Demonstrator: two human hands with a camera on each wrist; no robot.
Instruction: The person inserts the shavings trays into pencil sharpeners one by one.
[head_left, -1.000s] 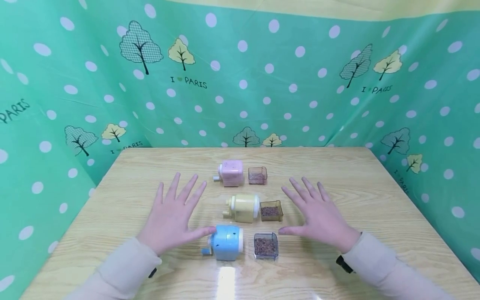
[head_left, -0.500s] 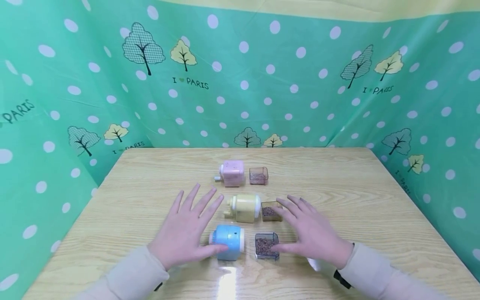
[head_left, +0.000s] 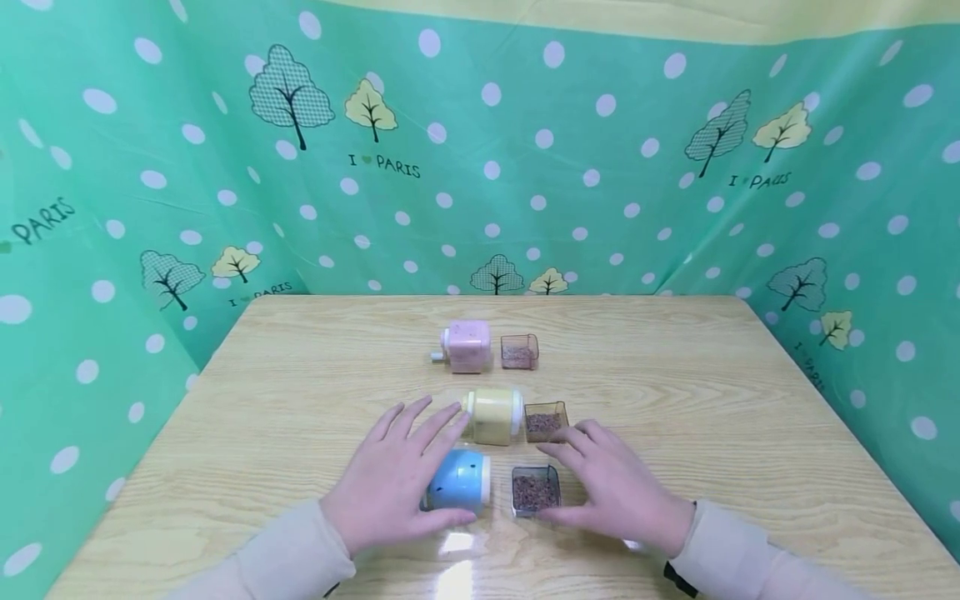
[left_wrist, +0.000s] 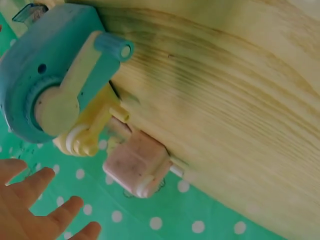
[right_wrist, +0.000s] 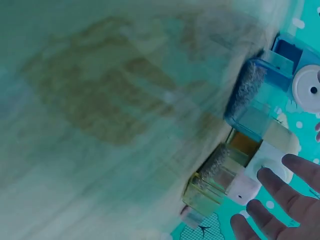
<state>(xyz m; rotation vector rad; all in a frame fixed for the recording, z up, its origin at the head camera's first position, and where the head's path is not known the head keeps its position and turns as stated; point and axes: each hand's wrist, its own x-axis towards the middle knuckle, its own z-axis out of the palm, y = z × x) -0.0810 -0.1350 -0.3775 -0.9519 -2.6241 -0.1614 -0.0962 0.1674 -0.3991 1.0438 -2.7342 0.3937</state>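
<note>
In the head view, a blue crank pencil sharpener [head_left: 461,482] lies on the table. My left hand [head_left: 390,487] comes over its left side, fingers spread, thumb in front of it, and hides its crank there. The crank handle [left_wrist: 114,47] shows in the left wrist view. To the sharpener's right is its clear bluish shavings drawer [head_left: 525,512], full of dark shavings. My right hand [head_left: 622,496] stands at that drawer's right side, its fingers loosely bent and its thumb tip at the drawer's near right corner. Neither hand holds anything.
Behind the blue sharpener sits a yellow sharpener [head_left: 493,417] with an amber drawer [head_left: 551,407] of shavings beside it. Farther back are a pink sharpener [head_left: 468,346] and its pinkish drawer [head_left: 517,340]. A green dotted curtain [head_left: 570,183] surrounds the wooden table [head_left: 637,358].
Both hands have moved inward and nearer the front, the left to the blue sharpener and the right to its drawer. The right fingers have bent slightly. The sharpeners and drawers stay put.
</note>
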